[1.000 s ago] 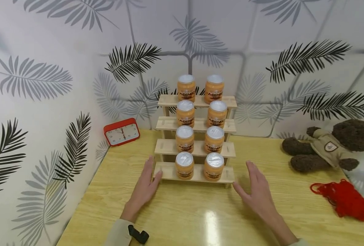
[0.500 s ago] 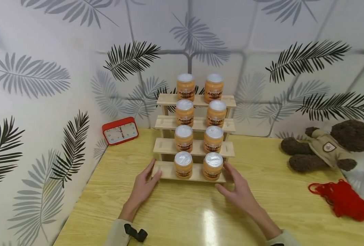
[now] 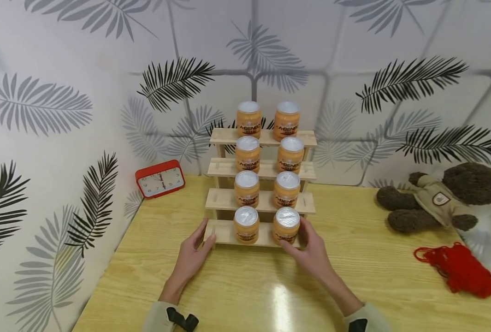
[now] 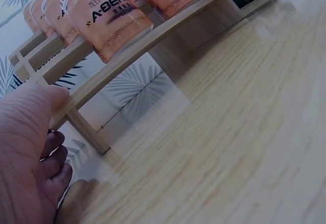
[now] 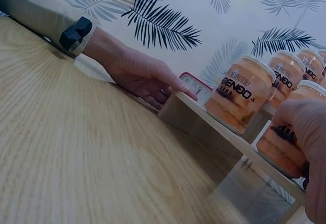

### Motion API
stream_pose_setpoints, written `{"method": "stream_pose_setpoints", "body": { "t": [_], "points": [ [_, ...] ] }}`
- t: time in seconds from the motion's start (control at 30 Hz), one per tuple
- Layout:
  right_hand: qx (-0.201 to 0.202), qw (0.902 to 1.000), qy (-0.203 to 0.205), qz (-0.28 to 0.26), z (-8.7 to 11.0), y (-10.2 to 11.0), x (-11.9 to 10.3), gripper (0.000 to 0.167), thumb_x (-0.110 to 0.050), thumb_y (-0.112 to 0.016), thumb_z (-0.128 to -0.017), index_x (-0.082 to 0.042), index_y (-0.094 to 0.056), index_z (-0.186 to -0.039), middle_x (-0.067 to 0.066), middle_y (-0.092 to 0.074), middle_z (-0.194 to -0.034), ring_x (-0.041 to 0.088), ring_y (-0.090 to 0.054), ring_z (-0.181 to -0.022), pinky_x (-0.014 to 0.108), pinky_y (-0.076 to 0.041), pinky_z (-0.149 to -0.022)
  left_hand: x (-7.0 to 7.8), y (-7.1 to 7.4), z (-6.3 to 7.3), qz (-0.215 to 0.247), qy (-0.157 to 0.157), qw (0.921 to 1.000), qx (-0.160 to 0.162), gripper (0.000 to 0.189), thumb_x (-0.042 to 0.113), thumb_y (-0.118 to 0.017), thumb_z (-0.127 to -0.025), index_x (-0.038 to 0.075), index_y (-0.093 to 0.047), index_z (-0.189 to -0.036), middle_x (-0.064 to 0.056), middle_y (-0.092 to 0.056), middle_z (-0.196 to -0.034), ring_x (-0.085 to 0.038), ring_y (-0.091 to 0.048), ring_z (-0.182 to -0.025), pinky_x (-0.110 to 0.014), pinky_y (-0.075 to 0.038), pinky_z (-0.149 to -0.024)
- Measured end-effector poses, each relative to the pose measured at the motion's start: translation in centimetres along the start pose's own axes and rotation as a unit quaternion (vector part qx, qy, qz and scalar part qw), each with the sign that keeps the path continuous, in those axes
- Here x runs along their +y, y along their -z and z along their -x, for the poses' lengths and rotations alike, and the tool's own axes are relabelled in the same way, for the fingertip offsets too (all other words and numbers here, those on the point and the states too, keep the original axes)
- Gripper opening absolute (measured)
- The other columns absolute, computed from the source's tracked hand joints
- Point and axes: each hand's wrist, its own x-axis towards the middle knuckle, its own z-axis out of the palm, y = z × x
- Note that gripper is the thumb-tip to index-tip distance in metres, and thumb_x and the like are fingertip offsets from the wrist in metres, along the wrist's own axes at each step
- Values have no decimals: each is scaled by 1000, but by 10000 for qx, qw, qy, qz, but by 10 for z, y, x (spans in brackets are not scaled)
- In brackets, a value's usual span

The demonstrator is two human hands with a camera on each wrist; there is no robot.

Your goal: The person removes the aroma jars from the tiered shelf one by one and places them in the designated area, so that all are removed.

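Note:
A wooden stepped rack (image 3: 223,232) with several tiers stands on the table, two orange jars with silvery lids on each tier. My left hand (image 3: 192,256) holds the left end of the lowest tier. In the left wrist view, the thumb (image 4: 56,96) lies on the board's edge and the fingers curl below it. My right hand (image 3: 313,256) grips the lowest right jar (image 3: 286,230), thumb across its front and fingers around its right side. That jar (image 5: 280,147) stands on the tier's board. The lowest left jar (image 3: 246,227) sits beside it, untouched.
A red alarm clock (image 3: 160,179) stands at the back left against the patterned wall. At the right lie a brown teddy bear (image 3: 438,198) in a beige shirt and a tangle of red yarn (image 3: 463,269). Wooden tabletop (image 3: 245,286) extends in front of the rack.
My right hand has moved left from beside the rack and closed around the lowest right jar. My left hand has come onto the rack's left end. The jars keep their places.

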Motion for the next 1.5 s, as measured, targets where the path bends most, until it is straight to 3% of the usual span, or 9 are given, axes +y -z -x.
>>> {"method": "stream_pose_setpoints", "body": {
  "t": [0.2, 0.4, 0.5, 0.73, 1.0, 1.5],
  "points": [
    [112, 9997, -89, -183, -9, -2, -4, 79, -12, -89, -86, 0, -47, -152, 20, -56, -149, 37, -49, -143, 40, -38, -118, 3, 0, -4, 6, 1, 10000, 4, 63, 26, -64, -107, 4, -39, -161, -14, -41, -163, -21, -39, -149, -38, -34, -118],
    [380, 9992, -84, -62, -10, -5, -4, 79, -14, -92, -82, -1, -52, -149, 17, -61, -144, 33, -56, -137, 16, -42, -109, 4, 0, -1, 66, 55, 9999, 58, 62, 23, -66, -106, 6, -41, -160, -14, -43, -162, -22, -41, -148, -40, -35, -118],
    [523, 9986, -74, -53, -10, -8, -3, 79, -11, -93, -80, -2, -54, -147, 17, -63, -142, 32, -57, -135, 12, -41, -106, 3, 0, -1, 87, -5, 9999, 64, 61, 22, -66, -106, 5, -41, -160, -15, -43, -162, -22, -41, -147, -41, -35, -118],
    [761, 9969, -115, -139, -9, -14, -4, 82, -4, -96, -73, 0, -56, -144, 20, -65, -138, 33, -61, -130, 11, -43, -103, 3, 1, 1, -1, 26, 10000, 28, 63, 24, -65, -106, 5, -40, -161, -14, -42, -162, -22, -41, -147, -43, -36, -118],
    [757, 9971, 51, -11, -10, -14, -3, 78, -9, -96, -76, 0, -57, -143, 17, -67, -135, 30, -63, -126, 15, -47, -102, 1, 0, 0, -28, 5, 10000, -1, 64, 26, -64, -107, 5, -38, -161, -13, -41, -163, -22, -40, -148, -42, -36, -118],
    [730, 9972, -5, 163, -10, -10, -6, 77, -15, -96, -76, -2, -58, -142, 14, -70, -129, 25, -66, -118, 14, -50, -94, 1, 0, 1, 13, -23, 10000, -72, 63, 24, -64, -107, 3, -38, -161, -14, -41, -163, -24, -40, -149, -43, -35, -118]
  ]
}}
